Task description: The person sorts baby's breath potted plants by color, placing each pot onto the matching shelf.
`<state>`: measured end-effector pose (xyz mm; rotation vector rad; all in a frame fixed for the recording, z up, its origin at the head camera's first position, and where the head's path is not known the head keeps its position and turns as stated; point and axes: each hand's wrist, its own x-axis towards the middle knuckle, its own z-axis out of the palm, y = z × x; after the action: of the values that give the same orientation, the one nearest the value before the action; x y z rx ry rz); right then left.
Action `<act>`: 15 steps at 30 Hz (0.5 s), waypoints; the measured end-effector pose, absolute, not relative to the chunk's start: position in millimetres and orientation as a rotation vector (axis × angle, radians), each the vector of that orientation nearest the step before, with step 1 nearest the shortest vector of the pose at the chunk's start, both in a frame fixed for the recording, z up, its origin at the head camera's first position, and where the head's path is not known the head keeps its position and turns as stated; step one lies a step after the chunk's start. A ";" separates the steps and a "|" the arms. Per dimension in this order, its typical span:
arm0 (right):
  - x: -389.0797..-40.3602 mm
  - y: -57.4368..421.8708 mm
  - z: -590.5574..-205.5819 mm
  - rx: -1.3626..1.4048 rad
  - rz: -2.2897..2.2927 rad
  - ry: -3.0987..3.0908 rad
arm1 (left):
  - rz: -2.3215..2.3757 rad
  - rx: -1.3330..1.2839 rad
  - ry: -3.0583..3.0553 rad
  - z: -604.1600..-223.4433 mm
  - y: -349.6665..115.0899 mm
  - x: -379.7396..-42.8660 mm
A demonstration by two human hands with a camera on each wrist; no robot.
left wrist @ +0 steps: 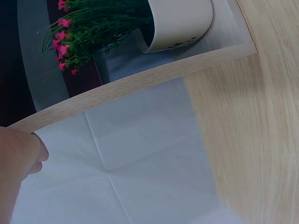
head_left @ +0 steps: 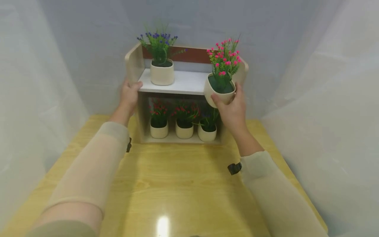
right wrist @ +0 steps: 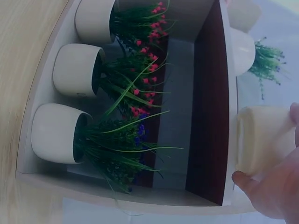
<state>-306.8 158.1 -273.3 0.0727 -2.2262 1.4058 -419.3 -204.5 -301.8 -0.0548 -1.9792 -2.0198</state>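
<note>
My right hand (head_left: 234,110) grips a cream potted plant with pink flowers (head_left: 219,89), its pot tilted at the front right edge of the upper shelf (head_left: 188,82). In the right wrist view, fingers and thumb lie around that pot (right wrist: 264,137). My left hand (head_left: 129,95) holds the left side of the small wooden shelf unit (head_left: 134,62), its thumb over the upper board's front corner. On the left of that board stands a potted plant with purple-blue flowers (head_left: 162,73).
Below, the lower compartment holds two red-flowered pots (head_left: 159,131) (head_left: 184,131) and a blue-flowered pot (head_left: 207,134) in a row. The unit stands at the back of a wooden table (head_left: 177,184), before pale sheeting (head_left: 88,49).
</note>
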 end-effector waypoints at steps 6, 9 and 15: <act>-324.4 154.9 -268.1 0.034 1.387 -2.212 | -1.992 -0.032 -2.017 -301.5 -202.6 -418.3; -331.8 150.8 -262.3 0.012 1.324 -2.246 | -1.984 -0.017 -2.039 -301.8 -204.6 -417.7; -345.7 142.6 -248.2 -0.044 1.268 -2.348 | -1.971 -0.014 -2.047 -301.0 -205.7 -417.8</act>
<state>-345.7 142.6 -248.2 -0.0444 -2.3481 1.2680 -417.8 -205.7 -301.0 -0.0143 -2.0465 -1.9713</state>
